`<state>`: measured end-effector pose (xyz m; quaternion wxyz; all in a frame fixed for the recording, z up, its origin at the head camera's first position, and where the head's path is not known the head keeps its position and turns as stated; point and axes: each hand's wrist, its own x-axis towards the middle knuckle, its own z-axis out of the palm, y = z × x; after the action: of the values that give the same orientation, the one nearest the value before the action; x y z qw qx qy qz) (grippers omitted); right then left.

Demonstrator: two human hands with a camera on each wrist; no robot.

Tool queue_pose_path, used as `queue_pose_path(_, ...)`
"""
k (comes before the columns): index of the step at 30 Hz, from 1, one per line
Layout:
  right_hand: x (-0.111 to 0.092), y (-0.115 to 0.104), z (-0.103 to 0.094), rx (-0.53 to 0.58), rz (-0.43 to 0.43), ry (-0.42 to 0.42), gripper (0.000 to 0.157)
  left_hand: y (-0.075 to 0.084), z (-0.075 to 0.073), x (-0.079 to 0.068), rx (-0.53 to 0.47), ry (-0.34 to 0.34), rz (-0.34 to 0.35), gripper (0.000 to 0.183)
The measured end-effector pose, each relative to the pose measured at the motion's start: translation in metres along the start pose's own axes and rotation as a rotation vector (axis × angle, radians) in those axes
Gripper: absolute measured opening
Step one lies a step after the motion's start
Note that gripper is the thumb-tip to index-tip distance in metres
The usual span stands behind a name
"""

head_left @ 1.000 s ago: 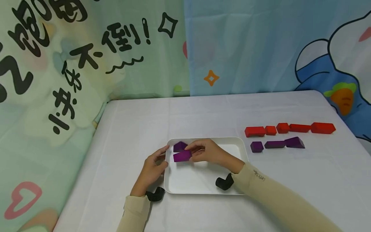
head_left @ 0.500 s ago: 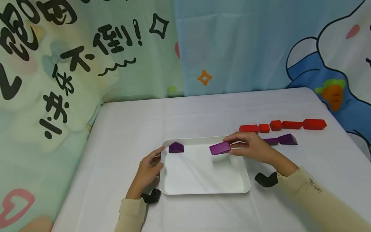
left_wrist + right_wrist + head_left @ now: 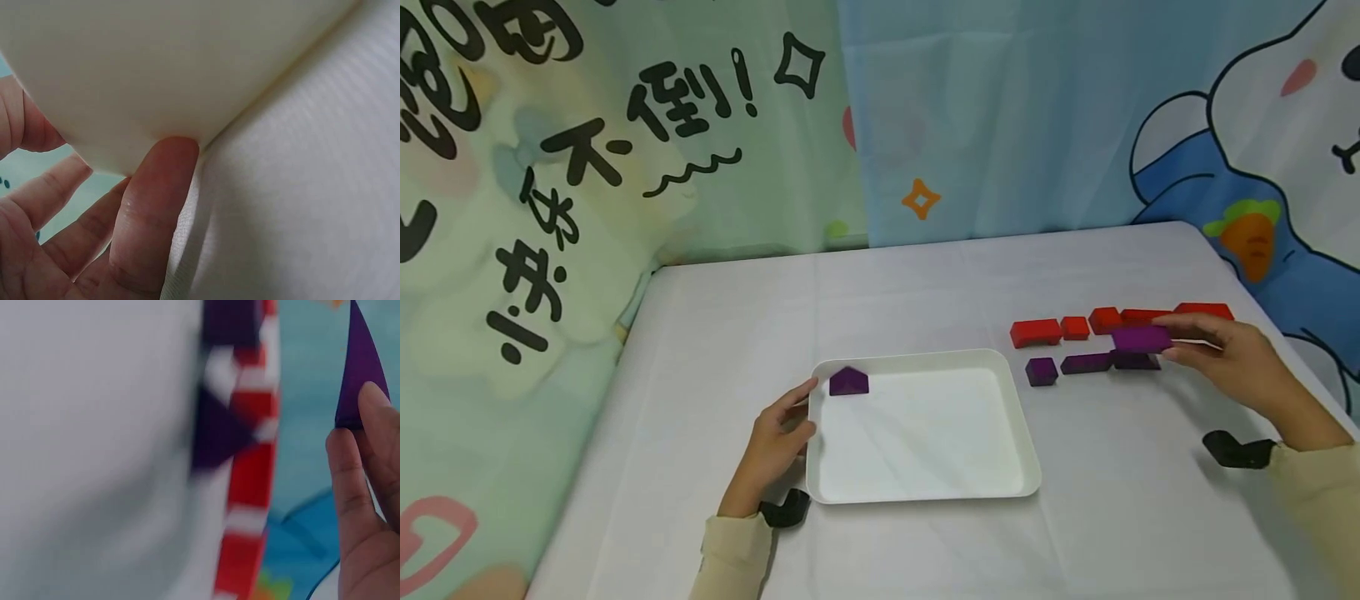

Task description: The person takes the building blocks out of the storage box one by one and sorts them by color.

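Observation:
My left hand [image 3: 775, 446] rests against the left edge of a white rectangular tray [image 3: 925, 497]. Its thumb [image 3: 156, 206] touches the tray's outer wall in the left wrist view, with the other fingers spread along the edge. In the tray's far left corner stands a purple house-shaped block [image 3: 848, 382]. My right hand [image 3: 1247, 358] pinches a purple wedge block [image 3: 362, 369] between thumb and fingers, raised over the purple row at the right. That row has a small purple block [image 3: 1041, 372], a long purple block [image 3: 1086, 363] and another purple block [image 3: 1135, 362], partly covered by the held wedge.
Behind the purple row runs a line of several red blocks [image 3: 1036, 333], partly hidden by my right hand. A white cloth [image 3: 737, 333] covers the table. Printed curtains [image 3: 1000, 125] hang along its back and left sides.
My right hand has lifted the purple wedge block out of the tray and carried it right, over the purple row. My left hand stays at the tray edge; the head view has shifted slightly.

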<state>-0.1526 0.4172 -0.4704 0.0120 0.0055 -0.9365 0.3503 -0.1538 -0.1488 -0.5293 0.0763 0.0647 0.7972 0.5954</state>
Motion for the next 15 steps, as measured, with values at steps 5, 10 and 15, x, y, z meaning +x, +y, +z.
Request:
queue_pose_path(5, 0.002, 0.036, -0.015, -0.13, 0.084, 0.028, 0.05, 0.001, -0.001, 0.0, -0.011, 0.006, -0.008, 0.062)
queue_pose_path(10, 0.004, 0.062, -0.016, -0.181, 0.156, 0.015, 0.049, -0.001, -0.002, 0.0, -0.017, 0.008, -0.009, 0.062)
queue_pose_path(15, 0.008, 0.074, -0.013, -0.176, 0.206, -0.028, 0.053, -0.002, -0.001, 0.001, -0.014, 0.007, -0.011, 0.062)
